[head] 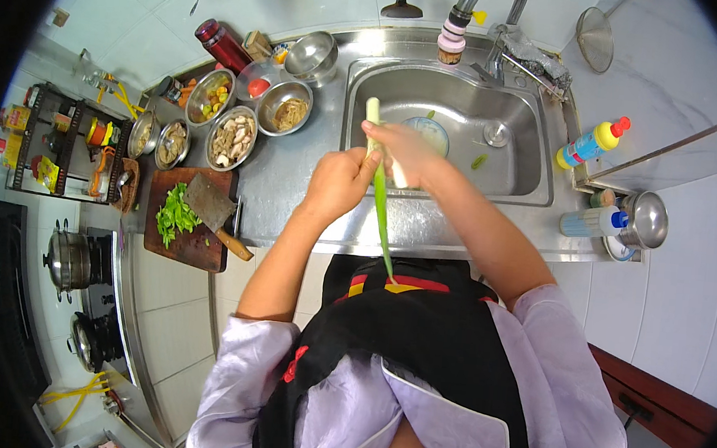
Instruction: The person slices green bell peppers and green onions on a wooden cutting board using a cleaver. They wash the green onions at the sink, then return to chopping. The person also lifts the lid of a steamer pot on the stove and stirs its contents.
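In front of the sink, my left hand (340, 181) grips a thick green onion (373, 111), pale end up, its long green leaf hanging down toward my apron (438, 331). My right hand (409, 152), blurred, closes around the pale upper part with its thumb against the stalk. Below that hand juts a white, narrow piece (398, 174); whether it is part of the onion or a separate thing, I cannot tell. A bowl (439, 131) with a blue rim sits in the steel sink (519, 183), partly behind my right hand. Green scraps (479, 161) lie on the sink floor.
To the left, a cutting board (153, 249) carries chopped greens (174, 212) and a cleaver (210, 203) with its handle past the board's edge. Several steel bowls (232, 137) of food stand behind it. A faucet (452, 32) rises over the sink; bottles (592, 144) stand right.
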`<action>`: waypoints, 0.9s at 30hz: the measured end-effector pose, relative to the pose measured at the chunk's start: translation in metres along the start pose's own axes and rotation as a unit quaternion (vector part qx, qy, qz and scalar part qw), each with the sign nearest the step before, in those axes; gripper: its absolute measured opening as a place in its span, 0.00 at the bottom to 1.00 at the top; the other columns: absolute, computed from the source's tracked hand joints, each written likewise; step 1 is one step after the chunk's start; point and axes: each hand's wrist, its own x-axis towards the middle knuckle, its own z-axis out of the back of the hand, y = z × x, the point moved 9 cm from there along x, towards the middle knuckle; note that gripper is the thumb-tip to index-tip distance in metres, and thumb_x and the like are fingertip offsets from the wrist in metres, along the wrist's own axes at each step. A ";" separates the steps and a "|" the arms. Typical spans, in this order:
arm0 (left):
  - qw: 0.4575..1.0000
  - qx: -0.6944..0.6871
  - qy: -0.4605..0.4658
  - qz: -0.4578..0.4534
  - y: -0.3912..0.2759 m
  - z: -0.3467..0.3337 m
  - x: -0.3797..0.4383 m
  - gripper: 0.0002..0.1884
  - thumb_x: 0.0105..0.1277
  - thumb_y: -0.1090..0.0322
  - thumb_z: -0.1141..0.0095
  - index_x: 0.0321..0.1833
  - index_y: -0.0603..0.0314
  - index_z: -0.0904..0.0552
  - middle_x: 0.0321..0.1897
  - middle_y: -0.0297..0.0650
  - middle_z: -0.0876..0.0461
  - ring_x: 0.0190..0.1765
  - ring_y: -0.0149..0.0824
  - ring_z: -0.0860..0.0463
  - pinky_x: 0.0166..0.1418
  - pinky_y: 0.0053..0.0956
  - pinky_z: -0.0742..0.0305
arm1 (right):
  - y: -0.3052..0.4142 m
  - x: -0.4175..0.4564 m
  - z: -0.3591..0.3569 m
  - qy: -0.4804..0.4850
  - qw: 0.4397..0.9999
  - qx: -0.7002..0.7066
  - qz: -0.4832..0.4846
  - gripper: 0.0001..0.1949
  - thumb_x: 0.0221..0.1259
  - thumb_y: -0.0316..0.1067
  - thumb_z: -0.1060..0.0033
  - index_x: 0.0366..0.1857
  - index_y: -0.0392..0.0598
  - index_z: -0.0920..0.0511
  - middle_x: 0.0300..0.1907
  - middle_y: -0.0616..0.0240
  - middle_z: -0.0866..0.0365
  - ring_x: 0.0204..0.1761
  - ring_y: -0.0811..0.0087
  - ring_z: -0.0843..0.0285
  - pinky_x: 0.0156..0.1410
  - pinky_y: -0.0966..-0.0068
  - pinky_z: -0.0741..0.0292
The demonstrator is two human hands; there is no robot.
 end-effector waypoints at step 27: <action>0.570 -0.805 0.102 0.127 0.020 -0.031 -0.024 0.24 0.73 0.48 0.62 0.18 0.50 0.38 0.09 0.28 0.45 0.12 0.26 0.45 0.15 0.23 0.43 | -0.020 -0.011 -0.064 0.350 0.801 0.470 -0.124 0.17 0.67 0.53 0.48 0.28 0.51 0.30 0.17 0.74 0.36 0.14 0.80 0.40 0.16 0.80 0.39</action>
